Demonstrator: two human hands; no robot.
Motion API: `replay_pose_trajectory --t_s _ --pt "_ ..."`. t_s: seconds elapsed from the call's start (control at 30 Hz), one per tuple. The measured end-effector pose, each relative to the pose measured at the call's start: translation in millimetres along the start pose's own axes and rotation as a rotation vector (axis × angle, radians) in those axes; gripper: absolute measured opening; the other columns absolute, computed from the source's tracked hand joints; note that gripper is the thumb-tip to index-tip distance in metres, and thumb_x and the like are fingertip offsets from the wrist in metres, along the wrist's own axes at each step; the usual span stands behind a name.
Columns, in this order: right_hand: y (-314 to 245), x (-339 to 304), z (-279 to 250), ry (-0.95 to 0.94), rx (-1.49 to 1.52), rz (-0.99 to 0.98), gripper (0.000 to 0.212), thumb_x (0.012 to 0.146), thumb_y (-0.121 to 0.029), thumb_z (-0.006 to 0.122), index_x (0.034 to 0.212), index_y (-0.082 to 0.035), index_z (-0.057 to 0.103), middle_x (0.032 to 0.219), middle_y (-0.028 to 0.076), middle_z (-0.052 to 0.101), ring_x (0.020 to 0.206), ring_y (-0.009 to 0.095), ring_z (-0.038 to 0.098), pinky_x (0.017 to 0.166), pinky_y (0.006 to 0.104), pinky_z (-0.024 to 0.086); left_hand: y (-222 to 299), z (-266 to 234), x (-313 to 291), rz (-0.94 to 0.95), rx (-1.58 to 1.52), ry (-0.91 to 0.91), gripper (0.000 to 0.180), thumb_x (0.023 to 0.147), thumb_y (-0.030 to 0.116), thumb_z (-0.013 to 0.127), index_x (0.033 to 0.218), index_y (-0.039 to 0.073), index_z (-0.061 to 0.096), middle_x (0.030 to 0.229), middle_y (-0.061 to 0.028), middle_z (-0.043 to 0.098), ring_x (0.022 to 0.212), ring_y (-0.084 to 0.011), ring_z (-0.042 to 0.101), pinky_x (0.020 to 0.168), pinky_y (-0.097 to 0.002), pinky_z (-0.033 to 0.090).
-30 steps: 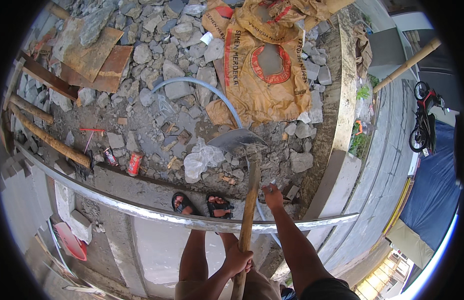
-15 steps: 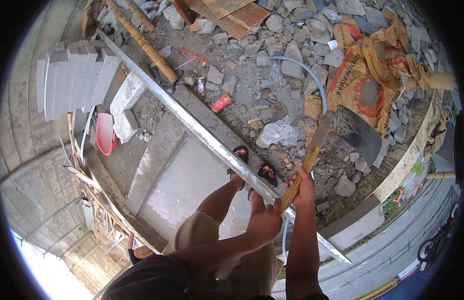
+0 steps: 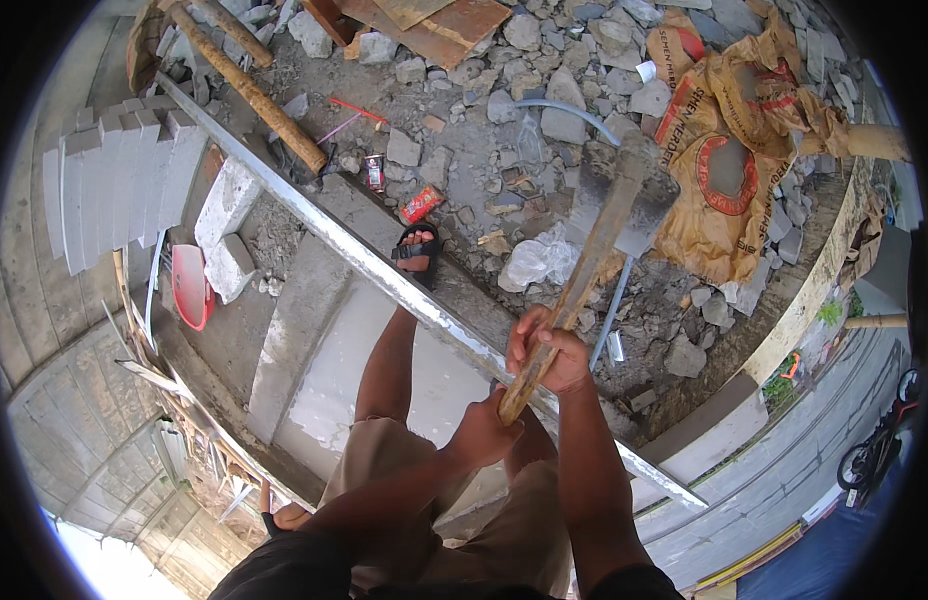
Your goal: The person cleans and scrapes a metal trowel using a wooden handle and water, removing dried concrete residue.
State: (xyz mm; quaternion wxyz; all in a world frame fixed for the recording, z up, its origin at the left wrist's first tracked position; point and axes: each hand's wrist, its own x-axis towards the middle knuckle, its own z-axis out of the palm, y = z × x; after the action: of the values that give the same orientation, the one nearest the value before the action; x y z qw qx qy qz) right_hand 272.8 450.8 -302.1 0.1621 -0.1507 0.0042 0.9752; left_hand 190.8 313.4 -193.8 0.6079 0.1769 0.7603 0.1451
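A hoe (image 3: 582,275) with a worn wooden handle and a wide, dirt-grey metal blade (image 3: 609,205) slants up and away from my body. My left hand (image 3: 484,432) is closed round the butt end of its handle. Higher on the same handle my right hand (image 3: 552,352) is wrapped, fingers curled. Beyond the hands, the blade appears over the rubble beside brown paper cement sacks (image 3: 724,165). A long white-edged metal bar (image 3: 384,275) runs diagonally past my legs, partly hidden behind my hands and forearms.
Broken concrete chunks (image 3: 564,120) cover the ground ahead. A clear plastic bag (image 3: 544,255) and a red packet (image 3: 421,204) lie among them. Grey blocks (image 3: 134,180) are stacked at left, near a red basin (image 3: 191,287). Bamboo poles (image 3: 249,95) lie far left; my sandalled foot (image 3: 419,250) stands beside the bar.
The hoe and both hands have moved left, and the blade has swung away from the sacks, further up and left. One foot has stepped forward and left.
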Motion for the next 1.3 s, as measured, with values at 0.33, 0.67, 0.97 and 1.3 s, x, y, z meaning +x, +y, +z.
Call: replay_pose_trajectory --t_s 0.33,0.67,0.97,1.3 --pt "-93 131 -156 1.027 -1.219 -0.179 0.057 0.090 -0.055 0.069 0.091 0.001 0.063 0.076 0.010 0.068 0.073 0.024 0.069 0.069 0.0361 0.055 18 -146 39 -0.266 -0.666 -0.205 0.020 0.085 -0.007 0.064 0.092 0.003 0.048 0.062 -0.0033 0.050 0.043 -0.0117 0.048 0.040 -0.0300 0.039" --pt "-175 228 -240 1.757 -2.018 -0.178 0.059 0.084 -0.045 0.075 0.126 -0.012 0.053 0.134 0.017 0.058 0.123 0.036 0.057 0.097 0.0600 0.045 -37 -231 78 -0.510 -0.939 -0.315 0.021 0.086 -0.003 0.067 0.092 0.006 0.049 0.060 -0.0040 0.048 0.043 -0.0118 0.044 0.039 -0.0305 0.036" --pt "-145 173 -114 1.153 -2.182 -0.252 0.027 0.095 -0.029 0.068 0.100 -0.005 0.058 0.083 0.023 0.066 0.082 0.048 0.063 0.068 0.0535 0.049 -41 -247 105 -0.520 -0.925 -0.400 0.023 0.085 -0.003 0.066 0.092 0.008 0.047 0.062 -0.0029 0.046 0.042 -0.0127 0.043 0.040 -0.0306 0.037" --pt "-91 97 23 1.142 -2.319 -0.154 0.020 0.084 -0.010 0.073 0.098 -0.007 0.060 0.087 0.019 0.063 0.082 0.043 0.064 0.066 0.0513 0.050 -37 -237 123 -0.427 -0.857 -0.297 0.019 0.085 -0.001 0.065 0.087 0.008 0.047 0.065 -0.0019 0.046 0.046 -0.0116 0.045 0.042 -0.0300 0.039"
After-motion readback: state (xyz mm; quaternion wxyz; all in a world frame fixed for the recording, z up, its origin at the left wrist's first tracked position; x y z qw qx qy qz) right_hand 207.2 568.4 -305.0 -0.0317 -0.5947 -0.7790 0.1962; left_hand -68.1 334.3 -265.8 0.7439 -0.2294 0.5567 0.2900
